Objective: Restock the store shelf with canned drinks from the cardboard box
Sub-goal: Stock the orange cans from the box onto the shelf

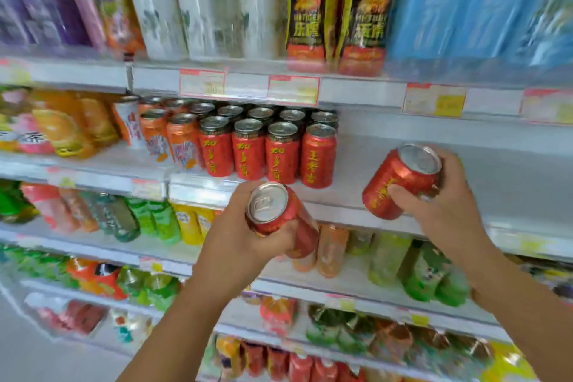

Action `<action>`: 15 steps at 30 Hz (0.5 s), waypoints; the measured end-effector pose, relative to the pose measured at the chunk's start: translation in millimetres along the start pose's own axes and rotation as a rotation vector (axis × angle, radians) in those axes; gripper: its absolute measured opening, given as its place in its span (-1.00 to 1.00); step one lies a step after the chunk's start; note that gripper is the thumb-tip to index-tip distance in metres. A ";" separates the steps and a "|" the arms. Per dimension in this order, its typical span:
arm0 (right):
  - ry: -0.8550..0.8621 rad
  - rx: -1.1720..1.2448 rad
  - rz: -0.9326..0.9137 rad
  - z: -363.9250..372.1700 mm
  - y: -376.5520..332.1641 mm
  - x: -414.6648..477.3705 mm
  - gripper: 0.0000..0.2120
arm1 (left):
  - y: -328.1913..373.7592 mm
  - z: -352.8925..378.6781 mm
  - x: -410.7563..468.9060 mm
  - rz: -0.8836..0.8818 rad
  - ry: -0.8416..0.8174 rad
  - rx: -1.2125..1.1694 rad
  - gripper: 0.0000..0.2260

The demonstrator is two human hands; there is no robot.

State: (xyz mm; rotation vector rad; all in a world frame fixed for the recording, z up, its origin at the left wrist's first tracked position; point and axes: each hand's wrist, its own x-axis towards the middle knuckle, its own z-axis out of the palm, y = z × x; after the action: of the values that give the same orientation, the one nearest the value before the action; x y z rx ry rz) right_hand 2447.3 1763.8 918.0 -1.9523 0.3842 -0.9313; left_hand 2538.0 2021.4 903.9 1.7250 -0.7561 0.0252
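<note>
My left hand grips a red can tilted toward me, its silver top showing, just below the front edge of the white shelf. My right hand holds a second red can, tilted left, over the bare right part of that shelf. Several red cans with yellow lettering stand upright in rows on the shelf's left part. The cardboard box is not in view.
Orange cans and fruit drink bottles stand left of the red cans. Tall bottles fill the shelf above. Green, yellow and orange bottles line the shelves below. Price tags run along the shelf edges.
</note>
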 end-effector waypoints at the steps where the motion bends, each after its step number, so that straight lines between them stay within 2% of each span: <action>1: -0.018 -0.006 0.006 -1.7 4.8 14.7 -0.39 | 2.5 5.8 3.8 -0.016 0.035 0.012 -0.63; 5: -0.123 -0.048 0.032 3.8 33.1 70.5 -0.36 | 3.7 21.5 20.1 -0.068 0.126 0.099 -0.56; 9: -0.225 -0.073 0.036 16.3 47.0 99.4 -0.35 | -0.2 27.0 32.0 -0.099 0.129 0.156 -0.55; 15: -0.198 0.004 0.123 31.5 61.8 107.9 -0.32 | -14.5 32.4 53.3 -0.124 0.054 0.125 -0.57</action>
State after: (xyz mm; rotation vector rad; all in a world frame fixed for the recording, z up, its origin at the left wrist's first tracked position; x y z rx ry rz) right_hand 2548.4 1685.9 905.9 -1.9729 0.3822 -0.6529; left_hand 2575.3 1969.4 902.6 1.8798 -0.6174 0.0339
